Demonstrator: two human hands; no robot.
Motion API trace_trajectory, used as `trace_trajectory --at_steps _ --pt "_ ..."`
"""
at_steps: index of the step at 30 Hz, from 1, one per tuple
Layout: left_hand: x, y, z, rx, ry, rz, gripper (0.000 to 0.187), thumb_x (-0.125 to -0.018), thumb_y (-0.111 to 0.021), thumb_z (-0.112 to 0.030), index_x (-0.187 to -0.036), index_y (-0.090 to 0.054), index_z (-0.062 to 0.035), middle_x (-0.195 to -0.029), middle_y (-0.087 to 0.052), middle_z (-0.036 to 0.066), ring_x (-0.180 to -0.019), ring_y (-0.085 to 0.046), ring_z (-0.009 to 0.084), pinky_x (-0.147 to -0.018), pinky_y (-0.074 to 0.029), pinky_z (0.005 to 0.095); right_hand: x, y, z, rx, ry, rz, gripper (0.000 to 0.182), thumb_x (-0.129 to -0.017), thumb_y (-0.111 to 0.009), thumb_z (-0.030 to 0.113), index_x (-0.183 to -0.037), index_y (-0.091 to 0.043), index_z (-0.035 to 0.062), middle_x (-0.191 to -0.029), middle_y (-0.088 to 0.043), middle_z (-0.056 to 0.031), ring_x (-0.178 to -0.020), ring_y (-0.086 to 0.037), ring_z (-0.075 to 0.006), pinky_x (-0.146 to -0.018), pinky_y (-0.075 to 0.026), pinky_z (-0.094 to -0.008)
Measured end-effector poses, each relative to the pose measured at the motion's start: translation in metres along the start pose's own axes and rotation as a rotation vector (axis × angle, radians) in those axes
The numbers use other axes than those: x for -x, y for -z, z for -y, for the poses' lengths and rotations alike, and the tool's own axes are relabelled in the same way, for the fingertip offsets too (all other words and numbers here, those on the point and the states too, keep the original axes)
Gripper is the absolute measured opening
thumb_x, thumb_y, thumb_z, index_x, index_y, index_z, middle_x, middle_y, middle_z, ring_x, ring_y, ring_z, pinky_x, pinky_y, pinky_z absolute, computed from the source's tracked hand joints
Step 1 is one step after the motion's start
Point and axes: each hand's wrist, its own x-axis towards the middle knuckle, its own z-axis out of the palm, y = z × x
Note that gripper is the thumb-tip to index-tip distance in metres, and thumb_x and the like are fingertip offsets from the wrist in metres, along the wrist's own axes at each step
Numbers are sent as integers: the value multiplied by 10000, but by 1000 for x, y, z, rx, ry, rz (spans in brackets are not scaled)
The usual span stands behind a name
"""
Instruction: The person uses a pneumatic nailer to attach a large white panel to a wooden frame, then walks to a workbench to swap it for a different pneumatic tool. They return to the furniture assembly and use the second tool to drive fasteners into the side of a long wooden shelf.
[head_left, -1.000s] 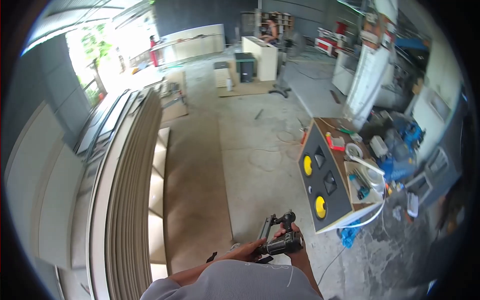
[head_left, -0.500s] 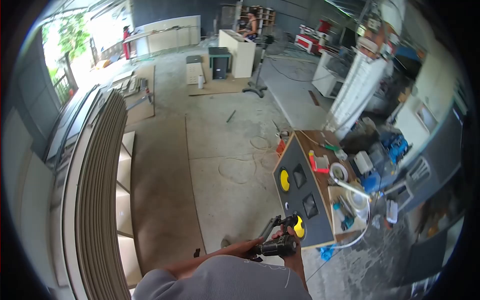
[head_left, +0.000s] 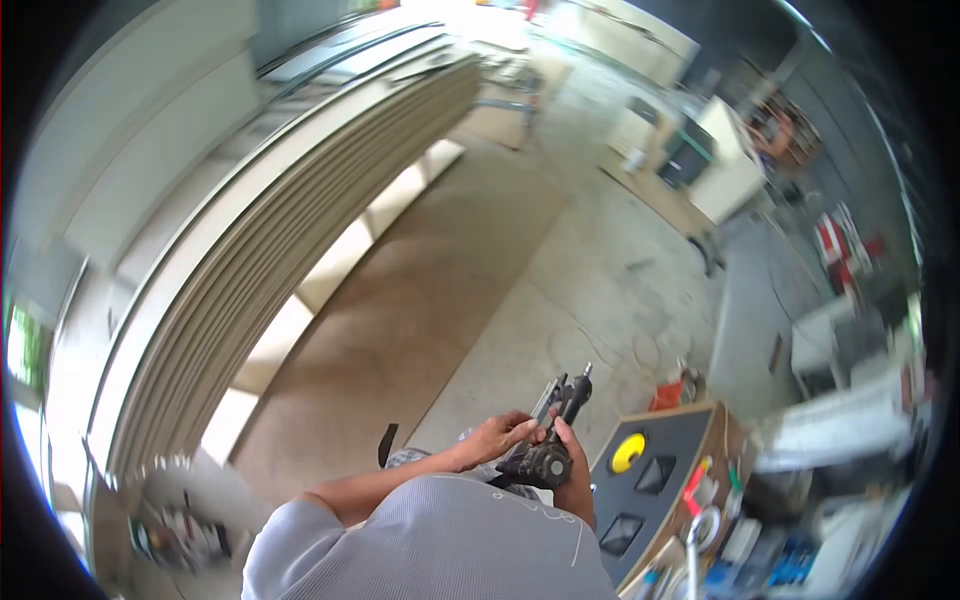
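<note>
Close to my body, in the head view, I hold a black nail gun [head_left: 572,402], its round cap toward me and its metal air fitting pointing away. My right hand [head_left: 570,470] is wrapped round its body from the right side. From the left, my left hand [head_left: 495,440] closes on the long, narrow magazine; my fingertips are partly hidden there. To the right of my hands stands a dark grey speaker-like cabinet [head_left: 640,490] with a yellow ring and dark square openings.
Tall stacked boards [head_left: 290,230] stand on the left, beside a brown sheet [head_left: 400,300] on the floor. A thin hose [head_left: 645,350] lies coiled ahead. Tools and a tape roll [head_left: 705,525] clutter the right. Farther back, a person [head_left: 775,135] is beside a white cabinet [head_left: 725,165].
My view has swung left, so the stacked boards now fill more of it and the cabinet sits lower right. The nail gun has turned in my hands, its fitting end now pointing forward.
</note>
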Motion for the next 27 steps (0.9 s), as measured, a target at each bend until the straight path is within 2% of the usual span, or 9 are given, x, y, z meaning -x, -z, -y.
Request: trace_trajectory --at_steps 1,6,7,9,12,14,18,20,27 --pt "22 10 -9 132 24 -14 583 -900 -408 -481 -1195 -467 19 -1091 -551 186 -1063 -511 260 -903 -393 345 2 -15 -9 127 -24 120 417 -916 -455 249 -1265 -393 29 -949 -552 -64 -901 -535 -146 -799 -442 -268" --pt "45 70 -19 421 5 -282 686 -874 -392 -559 -1230 -415 28 -1144 -515 191 -1123 -461 253 -941 -363 346 -52 -100 -25 600 -121 391 448 -951 -383 295 -1288 -377 0 -1196 -482 -102 -1072 -473 -118 -912 -371 -236" --pt "46 86 -23 432 40 -285 697 -869 -406 -562 -1221 -409 39 -1153 -504 178 -1118 -458 242 -940 -365 339 -68 -98 -33 837 140 582 459 -950 -374 333 -1263 -399 -2 -1148 -506 -93 -1027 -493 -114 -873 -393 -234" --pt "40 114 -18 649 25 -376 654 -864 -435 -547 -1162 -445 35 -1082 -529 140 -1024 -500 200 -886 -404 313 -84 -146 -36 611 -377 391 536 -922 -363 473 -1167 -468 9 -988 -556 -61 -867 -532 -105 -729 -442 -236" --pt "35 164 -18 1049 44 -434 551 -869 -473 -496 -1094 -481 7 -970 -562 107 -850 -559 170 -720 -484 308 -119 -205 -50 785 -509 425 579 -889 -373 543 -1110 -491 21 -898 -558 -39 -778 -529 -99 -645 -441 -240" --pt "31 188 -12 1184 78 -593 500 -869 -485 -479 -1033 -523 -8 -933 -584 94 -807 -575 175 -697 -497 318 -158 -228 -68 837 -603 576 623 -876 -372 567 -1137 -480 12 -959 -558 -54 -843 -531 -117 -705 -449 -245" --pt "32 245 -8 1511 -43 -652 384 -831 -563 -458 -847 -584 -75 -760 -596 63 -685 -586 180 -642 -513 321 -221 -269 -110 902 -553 845 654 -886 -330 567 -1162 -466 -10 -1062 -537 -79 -954 -509 -148 -848 -419 -275" --pt "35 276 0 1526 -91 -733 386 -829 -564 -460 -852 -583 -74 -774 -601 66 -704 -592 186 -652 -518 326 -228 -314 -118 1159 -328 1058 653 -894 -306 565 -1134 -484 -15 -1047 -542 -75 -940 -511 -139 -844 -412 -271" --pt "81 339 31 1622 -298 -1064 378 -827 -567 -463 -936 -576 -101 -854 -615 65 -750 -607 185 -692 -517 319 -239 -386 -187 1367 -284 1252 615 -919 -278 514 -1264 -418 25 -1252 -388 -158 -1189 -367 -232 -995 -288 -304"
